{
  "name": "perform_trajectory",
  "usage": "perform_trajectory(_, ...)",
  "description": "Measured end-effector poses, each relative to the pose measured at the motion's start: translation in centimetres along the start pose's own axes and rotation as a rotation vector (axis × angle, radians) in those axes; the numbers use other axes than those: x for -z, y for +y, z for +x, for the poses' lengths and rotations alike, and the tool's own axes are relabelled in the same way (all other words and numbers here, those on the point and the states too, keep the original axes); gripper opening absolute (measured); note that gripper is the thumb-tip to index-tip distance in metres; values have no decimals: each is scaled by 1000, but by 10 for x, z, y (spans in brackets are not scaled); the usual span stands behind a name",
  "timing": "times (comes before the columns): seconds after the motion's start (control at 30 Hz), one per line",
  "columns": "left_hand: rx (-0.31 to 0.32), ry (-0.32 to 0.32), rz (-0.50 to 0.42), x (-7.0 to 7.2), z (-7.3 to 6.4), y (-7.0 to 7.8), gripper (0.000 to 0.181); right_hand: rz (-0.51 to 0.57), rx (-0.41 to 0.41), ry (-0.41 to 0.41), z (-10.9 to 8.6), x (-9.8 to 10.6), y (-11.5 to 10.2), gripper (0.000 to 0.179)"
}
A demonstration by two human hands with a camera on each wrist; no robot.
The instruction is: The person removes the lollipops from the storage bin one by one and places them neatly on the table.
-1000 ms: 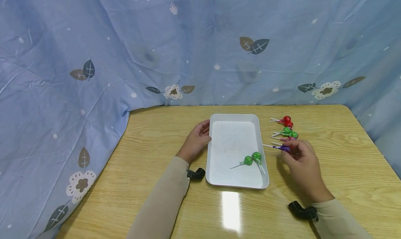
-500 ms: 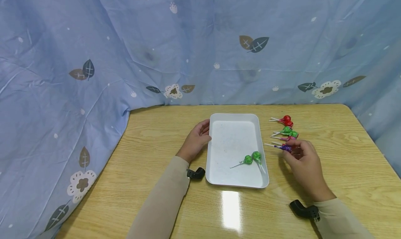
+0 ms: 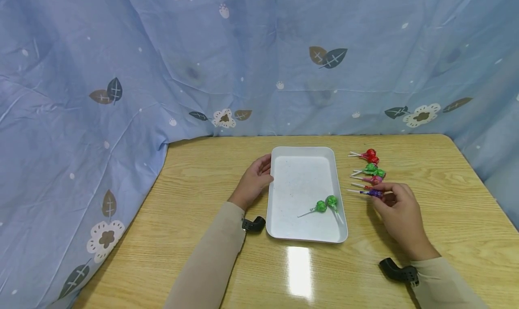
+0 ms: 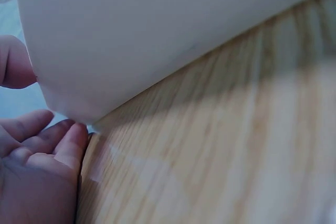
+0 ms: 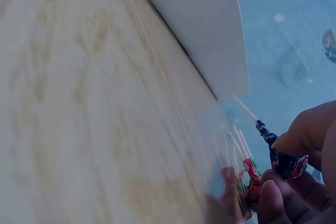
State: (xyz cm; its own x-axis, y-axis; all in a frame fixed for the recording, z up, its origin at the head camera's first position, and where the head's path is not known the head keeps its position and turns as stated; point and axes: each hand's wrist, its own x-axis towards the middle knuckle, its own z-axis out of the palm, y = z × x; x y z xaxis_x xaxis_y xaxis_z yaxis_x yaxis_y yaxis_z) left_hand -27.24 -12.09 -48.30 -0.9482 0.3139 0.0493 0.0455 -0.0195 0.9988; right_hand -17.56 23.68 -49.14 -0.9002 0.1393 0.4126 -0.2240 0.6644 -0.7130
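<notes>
My right hand (image 3: pixel 401 216) pinches a lollipop (image 3: pixel 375 193) in a purple wrapper, its white stick pointing left. In the right wrist view, thumb and fingers close round the head of that lollipop (image 5: pixel 283 162). Just beyond lie other lollipops in a loose column: a red one partly behind my fingers, a pink one (image 3: pixel 375 179), green ones (image 3: pixel 371 167) and red ones (image 3: pixel 371 153). My left hand (image 3: pixel 251 183) holds the left side of a white tray (image 3: pixel 300 178), thumb at its rim, fingers curled against its outer wall. Two green lollipops (image 3: pixel 320 206) lie in the tray, near its right wall.
The tray stands in the middle of a wooden table (image 3: pixel 202 174). A blue patterned curtain (image 3: pixel 259 65) hangs behind the table and along its left side. Light reflects off the tabletop in front of the tray. Each wrist carries a black camera mount (image 3: pixel 399 270).
My right hand has shifted right and slightly down with the purple lollipop, whose stick has moved away from the tray's rim. The left hand and the tray have stayed put.
</notes>
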Motion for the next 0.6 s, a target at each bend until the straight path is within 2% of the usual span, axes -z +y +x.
perform_trajectory(0.13,10,-31,-11,2,1,-1,67,-15,-12,-7,0,2,1,22)
perform_trajectory(0.2,10,-38,-19,3,3,-6,68,-27,-19,-8,1,3,2,23)
perform_trajectory(0.37,-4,-9,-18,6,9,-21,67,-54,-41,-15,2,4,4,23)
perform_trajectory(0.6,-22,16,0,5,10,-25,66,-76,-47,-33,1,4,8,23)
